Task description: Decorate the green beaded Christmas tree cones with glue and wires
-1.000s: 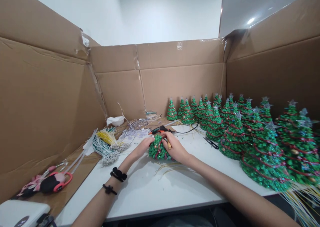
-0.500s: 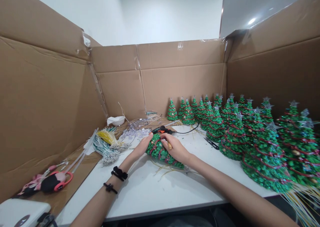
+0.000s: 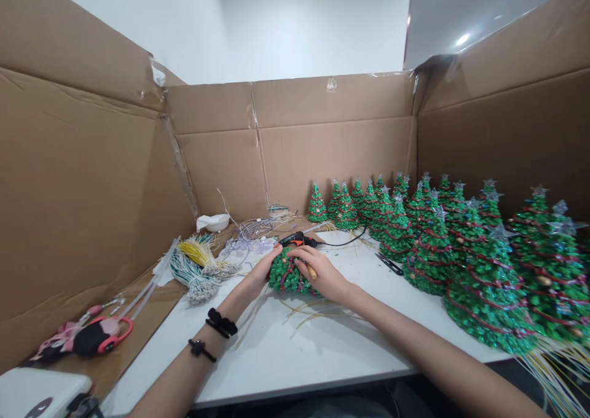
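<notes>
A small green Christmas tree (image 3: 286,279) with red garland lies tilted over the white table in front of me. My left hand (image 3: 265,269) is closed on its left side. In my right hand (image 3: 326,273) is a tool with a short wooden handle (image 3: 312,273); its tip is hidden at the tree. The right fingers are bent against the tree's upper side. Just behind both hands lies a black and orange glue gun (image 3: 298,240) with a black cord. Thin pale wires (image 3: 311,312) stick out below the tree onto the table.
Many finished-looking trees (image 3: 431,252) with clear stars crowd the right side. Black snips (image 3: 389,264) lie before them. Bundles of wired lights (image 3: 196,273), a white bowl (image 3: 216,222) and clear glue sticks (image 3: 150,283) are at left. Cardboard walls (image 3: 336,141) surround the table.
The tree has turned in my hands, its lower end swinging left and toward me, with wires now showing on the left too. Both hands stay in nearly the same place.
</notes>
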`<action>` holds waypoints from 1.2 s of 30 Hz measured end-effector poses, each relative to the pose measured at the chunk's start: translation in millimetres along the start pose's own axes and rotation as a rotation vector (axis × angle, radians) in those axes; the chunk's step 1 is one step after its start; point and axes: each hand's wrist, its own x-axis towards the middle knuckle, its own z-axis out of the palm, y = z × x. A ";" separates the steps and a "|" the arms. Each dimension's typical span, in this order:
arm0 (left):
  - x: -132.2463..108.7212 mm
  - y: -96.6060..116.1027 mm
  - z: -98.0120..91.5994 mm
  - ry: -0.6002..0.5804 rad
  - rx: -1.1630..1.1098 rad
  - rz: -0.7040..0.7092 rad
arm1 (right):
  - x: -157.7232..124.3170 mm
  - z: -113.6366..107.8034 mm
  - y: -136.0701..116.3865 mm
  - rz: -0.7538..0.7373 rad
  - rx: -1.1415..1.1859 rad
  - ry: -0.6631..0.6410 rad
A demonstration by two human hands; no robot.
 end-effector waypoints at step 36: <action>3.2 -0.3 2.7 0.048 0.324 0.140 | 4.8 -19.7 -0.7 0.249 -0.344 0.129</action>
